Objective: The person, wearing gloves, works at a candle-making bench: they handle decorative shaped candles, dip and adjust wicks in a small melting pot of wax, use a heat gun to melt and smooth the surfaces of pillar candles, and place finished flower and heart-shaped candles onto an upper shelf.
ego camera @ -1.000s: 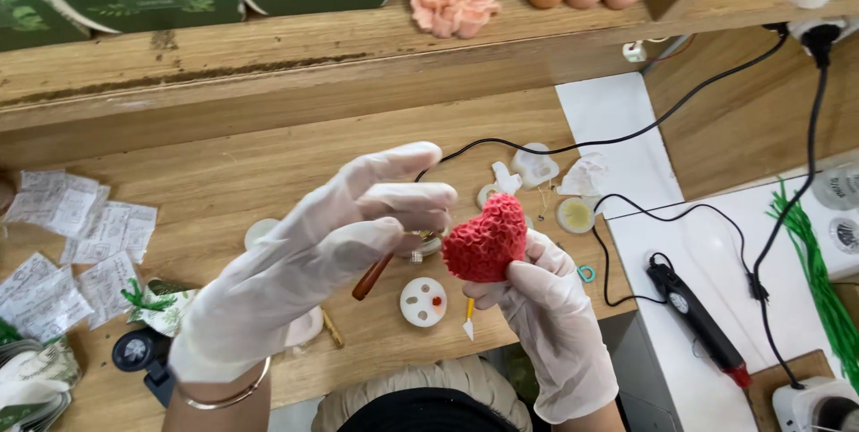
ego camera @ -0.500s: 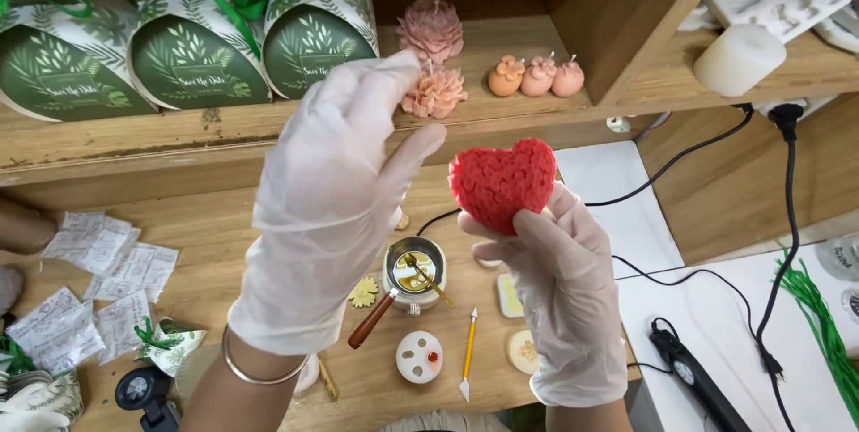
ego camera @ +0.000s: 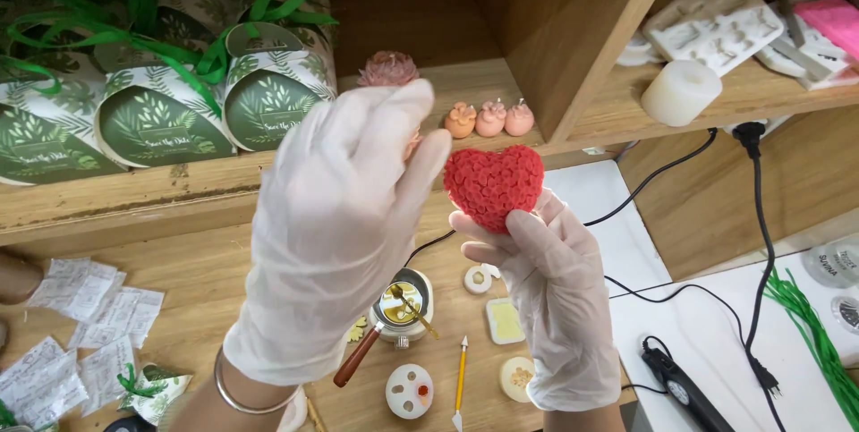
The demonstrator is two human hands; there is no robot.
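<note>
Right hand, in a thin white glove: fingers closed around the lower point of a red heart candle, held upright with its petal-textured face toward the camera, raised above the desk. Left hand, gloved the same, metal bangle at the wrist: open, fingers straight and together, back toward the camera, holding nothing; its fingertips stand just beside the heart's left edge, contact not discernible. Below and between the hands: small melting pot with wooden handle and a spoon resting in it. Below the right hand: yellow-handled pick, round white moulds, pale square wax piece. Behind the hands, on the shelf: three small peach candles, a pink flower candle. Beyond the left hand: green leaf-print gift boxes with ribbon. Right of the right hand: black cable, white cylinder candle.
</note>
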